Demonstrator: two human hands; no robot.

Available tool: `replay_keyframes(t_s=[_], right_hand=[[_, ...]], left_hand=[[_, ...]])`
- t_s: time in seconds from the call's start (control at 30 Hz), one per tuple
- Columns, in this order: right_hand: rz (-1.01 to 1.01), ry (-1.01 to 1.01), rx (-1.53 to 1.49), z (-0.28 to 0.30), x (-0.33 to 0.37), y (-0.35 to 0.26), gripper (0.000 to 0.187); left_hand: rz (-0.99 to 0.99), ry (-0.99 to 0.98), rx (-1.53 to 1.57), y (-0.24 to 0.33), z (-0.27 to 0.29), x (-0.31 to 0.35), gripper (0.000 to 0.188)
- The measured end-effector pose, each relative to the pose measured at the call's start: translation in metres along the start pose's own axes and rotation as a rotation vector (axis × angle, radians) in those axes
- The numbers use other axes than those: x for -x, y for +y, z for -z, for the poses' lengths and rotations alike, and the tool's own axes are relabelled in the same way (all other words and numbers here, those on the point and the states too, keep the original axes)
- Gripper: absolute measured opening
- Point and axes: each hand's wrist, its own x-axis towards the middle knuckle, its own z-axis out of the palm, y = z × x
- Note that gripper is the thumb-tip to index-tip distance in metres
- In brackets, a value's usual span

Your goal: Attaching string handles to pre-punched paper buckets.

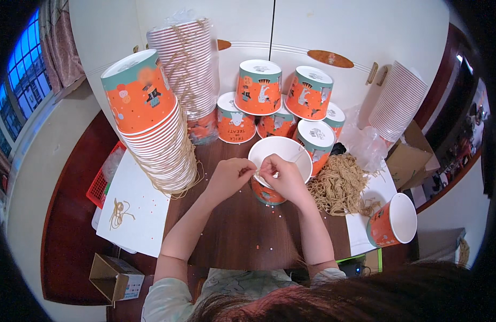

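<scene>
An open paper bucket (268, 195), orange and teal with a white inside, stands upright on the brown table in front of me. At its near left rim my left hand (237, 174) is closed in a pinch. Beside it, the fingertips of my right hand (283, 176) are pinched too, almost touching the left ones. A short tan bit of cord (257, 173) shows between the fingertips; the fingers hide most of it. To the right of the bucket lies a tangled heap of tan cord (340, 183).
A tall stack of nested buckets (156, 142) with cords stands left, a bagged stack (186, 70) behind it. Upside-down buckets (258, 91) are piled at the back. One bucket (384, 225) lies tilted at the right edge. Loose cord (119, 214) rests on a white board.
</scene>
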Motion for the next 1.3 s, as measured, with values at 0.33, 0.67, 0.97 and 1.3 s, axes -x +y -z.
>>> replay_keyframes(t_s=[0.33,0.67,0.97,1.3], right_hand=[[-0.015,0.04,-0.015,-0.002,-0.001,0.003,0.014],[0.039,0.038,0.117,0.006,-0.001,-0.001,0.021],[0.082,-0.172,-0.089,0.009,0.001,0.004,0.023],[0.062,-0.023,-0.125,0.005,-0.002,-0.002,0.018]], left_hand=[[0.154,-0.058,0.204,0.002,-0.007,0.0,0.017],[0.112,-0.052,0.257,-0.017,-0.012,-0.001,0.015],[0.51,-0.305,0.751,-0.013,0.002,-0.004,0.014],[0.689,-0.259,1.13,-0.012,0.003,-0.005,0.01]])
